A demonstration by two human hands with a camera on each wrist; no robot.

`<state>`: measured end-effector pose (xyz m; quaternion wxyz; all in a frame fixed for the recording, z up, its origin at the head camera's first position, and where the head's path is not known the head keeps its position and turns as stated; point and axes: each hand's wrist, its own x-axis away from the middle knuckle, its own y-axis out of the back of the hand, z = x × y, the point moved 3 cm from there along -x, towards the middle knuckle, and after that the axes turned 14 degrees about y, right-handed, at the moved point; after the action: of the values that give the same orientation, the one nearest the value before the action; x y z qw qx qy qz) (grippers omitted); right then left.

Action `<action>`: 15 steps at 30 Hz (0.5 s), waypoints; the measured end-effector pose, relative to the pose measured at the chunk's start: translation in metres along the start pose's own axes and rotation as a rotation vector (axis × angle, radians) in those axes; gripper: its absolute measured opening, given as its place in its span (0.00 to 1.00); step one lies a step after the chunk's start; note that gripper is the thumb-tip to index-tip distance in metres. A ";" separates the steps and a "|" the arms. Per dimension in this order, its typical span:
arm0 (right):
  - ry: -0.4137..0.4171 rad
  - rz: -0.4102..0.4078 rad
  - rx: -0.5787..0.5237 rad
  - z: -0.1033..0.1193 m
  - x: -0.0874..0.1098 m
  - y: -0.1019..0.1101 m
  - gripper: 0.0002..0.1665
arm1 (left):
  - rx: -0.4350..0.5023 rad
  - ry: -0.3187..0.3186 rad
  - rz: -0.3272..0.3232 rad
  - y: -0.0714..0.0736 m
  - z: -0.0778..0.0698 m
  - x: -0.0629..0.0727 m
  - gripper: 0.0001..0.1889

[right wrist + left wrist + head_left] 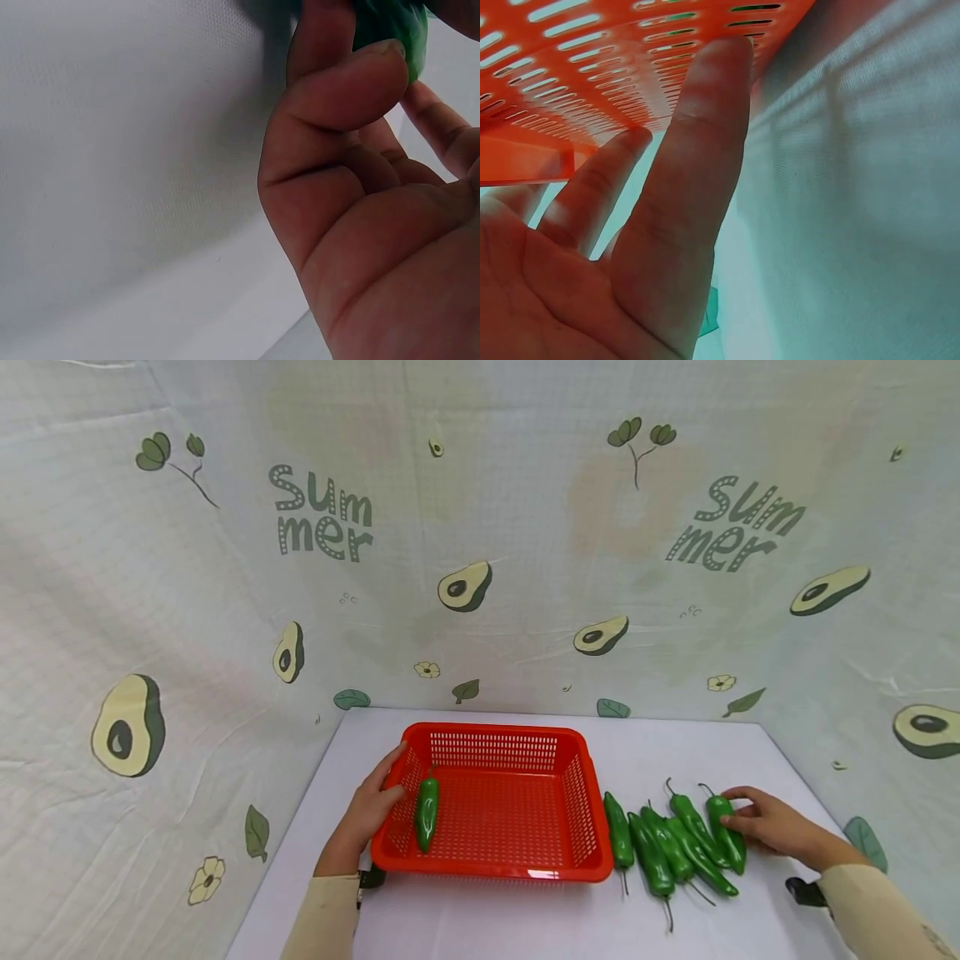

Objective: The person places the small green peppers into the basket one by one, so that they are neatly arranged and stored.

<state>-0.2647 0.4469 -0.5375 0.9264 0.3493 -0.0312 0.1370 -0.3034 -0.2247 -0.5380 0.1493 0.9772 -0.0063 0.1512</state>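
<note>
At the left side of a red plastic basket (pixel 491 867), my left hand (pixel 370 806) holds the rim, its thumb over the edge. In the left wrist view, the fingers of this hand (pixel 660 195) reach up against the slotted basket wall (pixel 592 60). Inside the basket, one long green pepper (pixel 427 812) lies near the left wall. My right hand (pixel 772 822) pinches the rightmost green pepper (pixel 723 831) of a group on the table. In the right wrist view, a piece of that pepper (pixel 390 34) shows between the curled fingers; the rest is hidden.
Several more green peppers (pixel 651 860) lie side by side on the white table (pixel 570 927), between the basket and my right hand. One pepper (pixel 618 831) lies right by the basket's right wall. A cloth with avocado prints (pixel 525 527) hangs behind and around the table.
</note>
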 end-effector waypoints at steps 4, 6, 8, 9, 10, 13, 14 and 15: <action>-0.019 -0.005 0.008 -0.001 0.001 -0.001 0.41 | 0.005 0.014 0.013 -0.001 0.000 0.000 0.42; -0.023 -0.001 0.006 -0.003 0.001 0.001 0.41 | 0.006 0.019 0.016 -0.001 -0.001 -0.001 0.41; -0.022 0.005 0.003 -0.003 0.001 0.004 0.42 | -0.001 0.013 0.018 -0.002 -0.002 -0.002 0.41; -0.019 0.009 -0.003 -0.002 0.002 0.006 0.42 | -0.006 0.010 0.017 -0.003 -0.003 -0.002 0.41; -0.013 0.016 -0.008 -0.001 0.002 0.008 0.42 | -0.008 0.008 0.017 -0.003 -0.003 -0.003 0.41; -0.002 0.029 -0.016 0.001 0.002 0.012 0.41 | -0.011 0.008 0.019 -0.003 -0.003 -0.003 0.40; 0.000 0.033 -0.016 0.002 0.001 0.012 0.41 | -0.009 0.009 0.018 -0.003 -0.003 -0.003 0.40; 0.002 0.038 -0.014 0.003 0.000 0.013 0.41 | -0.008 0.005 0.021 -0.002 -0.003 -0.003 0.41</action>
<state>-0.2678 0.4544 -0.5270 0.9262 0.3418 -0.0378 0.1546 -0.3074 -0.2217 -0.5371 0.1517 0.9760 -0.0171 0.1552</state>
